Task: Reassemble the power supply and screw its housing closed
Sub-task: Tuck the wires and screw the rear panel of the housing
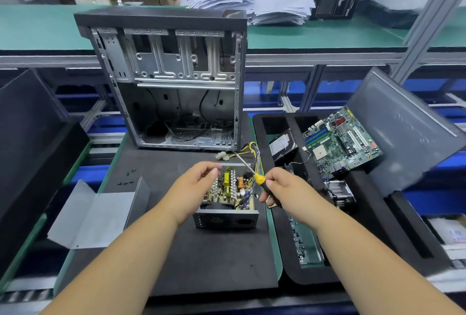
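Head view, looking down at the table [176,251]. The power supply [228,197] sits open-topped on the dark foam mat near the middle of the table, its circuit board exposed and its wire bundle [253,153] trailing toward the empty computer case [174,83] behind it. The left hand [195,181] hovers over the unit's left rear corner with fingers [213,171] curled and pinched together; whether they hold a small screw cannot be told. The right hand [282,190] grips the yellow-and-black screwdriver [254,175], shaft pointing up and away over the unit.

Handling, as judged: the sheet-steel base is stiff and moderately heavy, best held by its outer walls or the vented front face; the board's upright components and heat-sink fins are fragile and should not be pressed. The bent grey cover [98,214], lying well apart to the left, is light, thin and probably sharp-edged; take it by its flat panel. The loose black screws [126,181] beyond it are tiny and easily lost.

Room: open mat lies in front of and left of the unit. To the right, the mat's edge and the tray [353,272] of parts stand close, and the case blocks the rear.
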`<state>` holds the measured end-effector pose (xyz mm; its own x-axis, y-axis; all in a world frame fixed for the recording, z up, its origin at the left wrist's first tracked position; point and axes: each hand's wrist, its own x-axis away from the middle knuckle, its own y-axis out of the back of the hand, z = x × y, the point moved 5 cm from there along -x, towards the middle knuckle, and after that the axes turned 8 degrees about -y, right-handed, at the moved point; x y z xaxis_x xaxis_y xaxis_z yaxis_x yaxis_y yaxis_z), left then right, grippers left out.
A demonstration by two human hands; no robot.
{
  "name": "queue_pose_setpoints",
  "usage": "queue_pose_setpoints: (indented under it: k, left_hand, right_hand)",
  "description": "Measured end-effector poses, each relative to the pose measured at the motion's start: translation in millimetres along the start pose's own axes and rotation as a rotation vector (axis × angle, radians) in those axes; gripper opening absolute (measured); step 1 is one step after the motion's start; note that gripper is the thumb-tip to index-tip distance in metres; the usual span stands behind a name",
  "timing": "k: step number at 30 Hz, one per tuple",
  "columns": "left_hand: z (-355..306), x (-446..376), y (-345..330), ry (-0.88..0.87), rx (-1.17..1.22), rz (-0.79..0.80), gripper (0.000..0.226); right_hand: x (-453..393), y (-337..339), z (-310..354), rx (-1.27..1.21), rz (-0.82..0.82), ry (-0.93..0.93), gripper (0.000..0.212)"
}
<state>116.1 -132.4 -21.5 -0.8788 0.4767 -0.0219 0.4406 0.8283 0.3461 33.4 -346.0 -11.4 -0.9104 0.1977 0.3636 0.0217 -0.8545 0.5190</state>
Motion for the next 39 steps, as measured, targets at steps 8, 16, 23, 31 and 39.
queue_pose_setpoints:
  k: [8, 16, 23, 31, 39]
  left_hand:
    - [37.5, 21.4, -4.3, 0.062, -0.206, 0.142, 0.038]
    - [57.6, 25.5, -9.4, 0.095, -0.180, 0.108, 0.034]
    - [53.8, 27.9, -10.2, 0.120, -0.142, 0.089, 0.033]
    - [27.5, 18.1, 2.0, 0.132, -0.111, 0.124, 0.023]
    - [3.9, -9.4, 9.9, 0.162, -0.088, 0.140, 0.011]
  right_hand:
    - [-12.9, -29.9, -31.0, -0.047, 0.054, -0.072, 0.017]
    - [-20.6, -42.5, -35.1, 0.102, 0.045, -0.060, 0.014]
    - [-15.3, -37.2, -30.2, 0.190, 0.023, -0.010, 0.007]
    - [-12.1, -15.7, -9.0, 0.104, -0.005, 0.028, 0.011]
    - [-23.4, 3.0, 14.7, -0.078, -0.103, 0.026, 0.011]
